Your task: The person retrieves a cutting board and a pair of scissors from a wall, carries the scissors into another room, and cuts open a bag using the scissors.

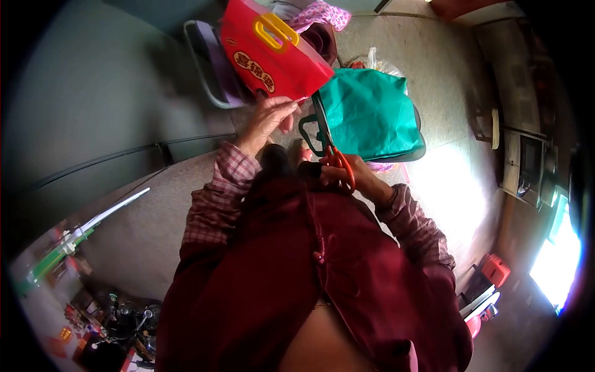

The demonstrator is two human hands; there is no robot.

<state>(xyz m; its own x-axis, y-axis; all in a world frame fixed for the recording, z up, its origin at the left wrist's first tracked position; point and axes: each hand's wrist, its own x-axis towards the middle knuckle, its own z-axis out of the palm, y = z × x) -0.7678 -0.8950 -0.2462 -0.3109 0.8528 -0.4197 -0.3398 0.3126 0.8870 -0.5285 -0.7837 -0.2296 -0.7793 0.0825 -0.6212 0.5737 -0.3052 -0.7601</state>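
My left hand (271, 119) has its fingers bent together at the lower corner of a red bag (269, 53) with a yellow handle and printed characters. What lies between those fingertips is too small to make out. Orange-handled scissors (341, 166) are gripped in my right hand (356, 177), their blades pointing away from me beside the edge of a green bag (369, 111). A dark green handle (308, 134) of that bag hangs between my two hands.
A purple chair with a grey frame (214, 68) stands behind the red bag, near pink patterned cloth (319, 15). Cluttered items (127, 319) fill the lower left. At the lower right is a red object (495, 270). Cabinets line the right side.
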